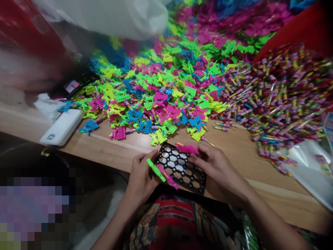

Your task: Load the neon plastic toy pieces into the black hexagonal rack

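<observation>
My left hand (142, 175) is closed on a green plastic piece (155, 169) and a pink plastic piece (168, 177), held side by side at the left edge of a black honeycomb grid tray (183, 170). My right hand (215, 166) pinches another pink plastic piece (186, 148) over the tray's far edge. The tray rests on the wooden table (234, 146) near its front edge, just above my lap.
A big heap of small neon plastic toy pieces (161, 90) covers the table behind the tray. Wrapped candy sticks (283, 93) are piled at the right. A white box (62, 126) lies at the left, clear plastic bags (309, 166) at the right.
</observation>
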### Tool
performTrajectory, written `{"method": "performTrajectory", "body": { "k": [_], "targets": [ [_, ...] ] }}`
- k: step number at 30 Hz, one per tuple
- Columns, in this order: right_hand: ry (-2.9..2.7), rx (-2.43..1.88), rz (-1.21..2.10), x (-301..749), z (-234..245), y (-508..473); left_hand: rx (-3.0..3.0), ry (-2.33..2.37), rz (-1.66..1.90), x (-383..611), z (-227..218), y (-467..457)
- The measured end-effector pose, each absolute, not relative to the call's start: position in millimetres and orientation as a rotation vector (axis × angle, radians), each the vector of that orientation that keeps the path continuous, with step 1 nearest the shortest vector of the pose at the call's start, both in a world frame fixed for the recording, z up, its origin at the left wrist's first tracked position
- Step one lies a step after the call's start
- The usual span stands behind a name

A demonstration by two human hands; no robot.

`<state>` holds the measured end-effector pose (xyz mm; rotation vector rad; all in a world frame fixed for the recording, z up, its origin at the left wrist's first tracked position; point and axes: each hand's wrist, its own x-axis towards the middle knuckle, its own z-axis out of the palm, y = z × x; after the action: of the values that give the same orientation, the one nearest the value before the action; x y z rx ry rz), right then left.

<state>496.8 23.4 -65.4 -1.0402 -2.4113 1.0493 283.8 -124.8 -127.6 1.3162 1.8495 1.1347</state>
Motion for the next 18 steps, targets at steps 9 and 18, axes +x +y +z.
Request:
{"method": "performTrajectory", "body": {
  "k": [9,18],
  "targets": [
    [-2.275,-0.856,1.586,480,-79,-19,1.329,1.861,1.145,288,-121,-124],
    [-2.692,-0.519,1.098,473,-76,-30,1.341,1.949,1.135,294,-131,-122]
  ]
}}
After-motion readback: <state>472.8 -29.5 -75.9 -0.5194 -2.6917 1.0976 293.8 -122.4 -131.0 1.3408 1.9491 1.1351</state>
